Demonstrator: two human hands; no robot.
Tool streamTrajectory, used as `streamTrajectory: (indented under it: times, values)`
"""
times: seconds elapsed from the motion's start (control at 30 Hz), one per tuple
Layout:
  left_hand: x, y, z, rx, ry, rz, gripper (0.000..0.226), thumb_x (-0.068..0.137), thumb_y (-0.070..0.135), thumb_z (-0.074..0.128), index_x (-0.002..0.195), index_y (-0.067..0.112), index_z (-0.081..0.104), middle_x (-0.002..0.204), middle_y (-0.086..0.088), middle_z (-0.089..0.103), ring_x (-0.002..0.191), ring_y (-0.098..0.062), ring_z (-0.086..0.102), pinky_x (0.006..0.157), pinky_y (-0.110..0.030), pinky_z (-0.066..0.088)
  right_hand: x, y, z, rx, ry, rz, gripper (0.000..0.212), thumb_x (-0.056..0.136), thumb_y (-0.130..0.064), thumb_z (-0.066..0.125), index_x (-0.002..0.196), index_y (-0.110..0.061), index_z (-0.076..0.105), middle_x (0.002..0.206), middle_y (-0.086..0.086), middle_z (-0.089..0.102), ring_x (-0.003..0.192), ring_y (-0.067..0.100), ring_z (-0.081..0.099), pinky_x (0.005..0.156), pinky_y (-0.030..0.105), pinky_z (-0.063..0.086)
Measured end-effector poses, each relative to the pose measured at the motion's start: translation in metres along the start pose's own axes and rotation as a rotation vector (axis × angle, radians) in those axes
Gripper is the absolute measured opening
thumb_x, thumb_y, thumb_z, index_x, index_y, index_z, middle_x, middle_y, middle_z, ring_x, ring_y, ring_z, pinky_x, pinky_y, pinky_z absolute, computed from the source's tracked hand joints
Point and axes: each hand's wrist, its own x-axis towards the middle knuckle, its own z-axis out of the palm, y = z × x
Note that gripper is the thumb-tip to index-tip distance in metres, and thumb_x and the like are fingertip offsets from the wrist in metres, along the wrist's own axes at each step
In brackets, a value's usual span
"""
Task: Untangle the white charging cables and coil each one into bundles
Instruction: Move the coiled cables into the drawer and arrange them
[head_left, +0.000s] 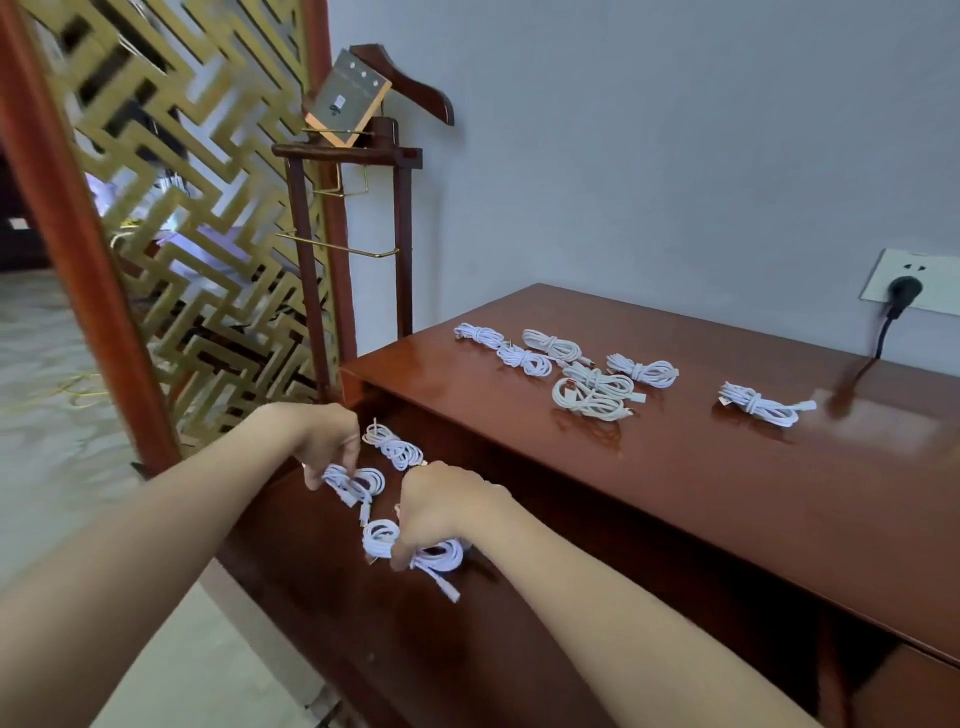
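Note:
On the low wooden bench (322, 582) in front of the desk, my left hand (332, 441) pinches a coiled white cable bundle (358, 483). My right hand (441, 506) grips another white bundle (415, 551), whose plug end trails toward me. A third bundle (393, 446) lies loose just behind them. Several more coiled white bundles (571, 369) lie on the desk top (675, 493), with one bundle (761, 404) apart at the right.
A wooden valet stand (353, 208) with brass rails stands at the desk's left end, beside a gold lattice screen (197, 208). A black plug (901, 299) sits in the wall socket, its cord dropping to the desk.

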Motion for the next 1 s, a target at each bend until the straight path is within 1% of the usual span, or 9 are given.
streamTrajectory:
  times: [0.1,0.3,0.43,0.57,0.7,0.77,0.83,0.9,1.0]
  values:
    - [-0.005,0.003,0.016,0.027,-0.032,0.002,0.044,0.070,0.000,0.075,0.112,0.014,0.069,0.108,-0.001,0.065,0.088,-0.006,0.051,0.059,-0.008,0.037,0.003,-0.006,0.014,-0.029,-0.052,-0.018,0.040,0.068,-0.033,0.080,0.058,-0.011,0.047,0.063,0.001,0.047,0.075,0.025,0.052,0.057,0.028,0.037]
    - [0.002,0.002,0.031,0.029,-0.035,0.010,0.048,0.068,0.002,0.077,0.113,0.018,0.068,0.119,-0.005,0.063,0.108,-0.020,0.058,0.080,-0.022,0.046,0.008,0.000,0.024,0.058,-0.122,0.003,0.045,0.067,-0.038,0.080,0.057,-0.009,0.047,0.060,0.002,0.046,0.069,0.023,0.050,0.052,0.026,0.035]
    - [0.001,0.004,0.023,0.065,-0.102,0.018,0.057,0.070,0.002,0.077,0.122,0.020,0.063,0.122,-0.005,0.061,0.104,-0.020,0.059,0.076,-0.020,0.047,0.006,0.015,0.011,0.231,-0.121,0.034,0.048,0.070,-0.042,0.078,0.091,0.000,0.068,0.084,0.010,0.067,0.074,0.020,0.060,0.069,0.028,0.048]
    - [-0.004,0.003,0.002,-0.003,-0.064,0.002,0.053,0.077,-0.012,0.061,0.121,0.016,0.063,0.118,-0.007,0.064,0.104,-0.023,0.062,0.083,-0.027,0.051,-0.003,0.040,-0.023,0.409,0.004,0.072,0.015,0.081,-0.015,0.067,0.091,-0.004,0.068,0.074,0.005,0.062,0.056,0.013,0.059,0.047,0.017,0.046]
    - [-0.001,0.021,-0.034,-0.028,0.131,0.059,0.045,0.079,-0.010,0.053,0.113,0.015,0.067,0.106,-0.005,0.068,0.089,-0.015,0.060,0.078,-0.021,0.048,-0.010,0.076,-0.051,0.505,0.271,0.173,0.014,0.086,-0.008,0.052,0.080,-0.009,0.065,0.063,0.001,0.061,0.042,0.007,0.053,0.037,0.014,0.040]
    - [0.003,0.040,-0.053,-0.054,0.225,0.110,0.041,0.081,-0.008,0.050,0.109,0.017,0.068,0.105,-0.004,0.069,0.091,-0.014,0.060,0.077,-0.021,0.045,-0.015,0.097,-0.062,0.478,0.404,0.226,0.019,0.085,-0.008,0.049,0.070,-0.011,0.062,0.064,0.006,0.063,0.047,0.013,0.053,0.038,0.014,0.038]
    - [0.010,0.062,-0.070,-0.081,0.308,0.167,0.041,0.084,-0.005,0.049,0.110,0.020,0.067,0.110,-0.004,0.067,0.099,-0.017,0.060,0.082,-0.023,0.044,-0.019,0.119,-0.068,0.413,0.549,0.288,0.020,0.081,-0.007,0.048,0.071,-0.002,0.064,0.068,0.013,0.064,0.057,0.021,0.054,0.043,0.016,0.038]
    - [0.018,0.086,-0.084,-0.095,0.395,0.222,0.040,0.086,-0.002,0.048,0.114,0.021,0.065,0.119,-0.003,0.062,0.109,-0.020,0.056,0.088,-0.023,0.041,-0.024,0.140,-0.072,0.373,0.662,0.343,0.020,0.081,-0.005,0.049,0.077,0.002,0.067,0.077,0.016,0.067,0.074,0.028,0.060,0.062,0.024,0.045]
    - [0.029,0.122,-0.096,-0.142,0.505,0.319,0.036,0.090,0.008,0.050,0.124,0.018,0.057,0.130,-0.005,0.055,0.118,-0.022,0.050,0.092,-0.024,0.037,-0.027,0.165,-0.074,0.352,0.745,0.406,0.025,0.084,-0.001,0.048,0.098,0.003,0.068,0.105,0.018,0.067,0.102,0.033,0.058,0.083,0.033,0.043]
